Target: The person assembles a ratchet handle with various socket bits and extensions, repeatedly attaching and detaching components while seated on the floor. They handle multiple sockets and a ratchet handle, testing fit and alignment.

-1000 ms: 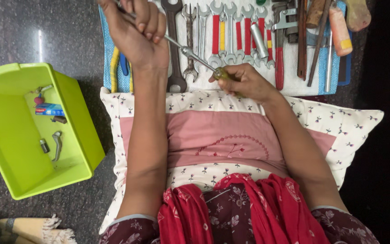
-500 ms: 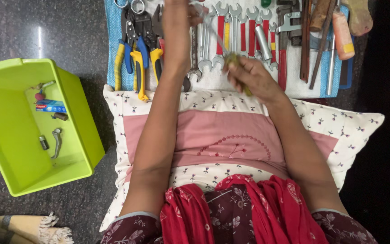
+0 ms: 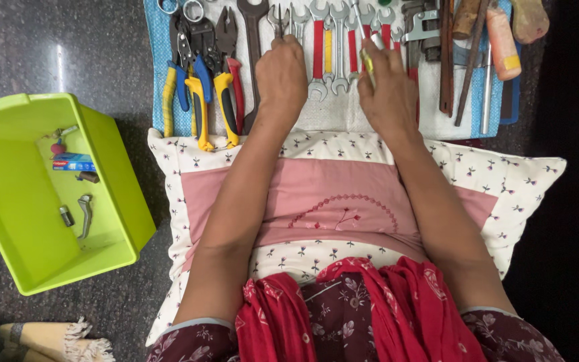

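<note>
The screwdriver with yellow-green handle (image 3: 368, 66) is in the right hand (image 3: 390, 94), whose fingers close around it above the row of spanners (image 3: 333, 50). The left hand (image 3: 281, 74) rests curled on the white cloth (image 3: 330, 114); whether it pinches something, I cannot tell. Pliers (image 3: 199, 87) lie left, a green bin (image 3: 112, 174) farther left.

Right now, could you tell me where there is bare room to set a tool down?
The pillow between the forearms is bare, and so is most of the green bin floor. The cloth is crowded with tools, apart from its near strip between left hand and right hand.
</note>
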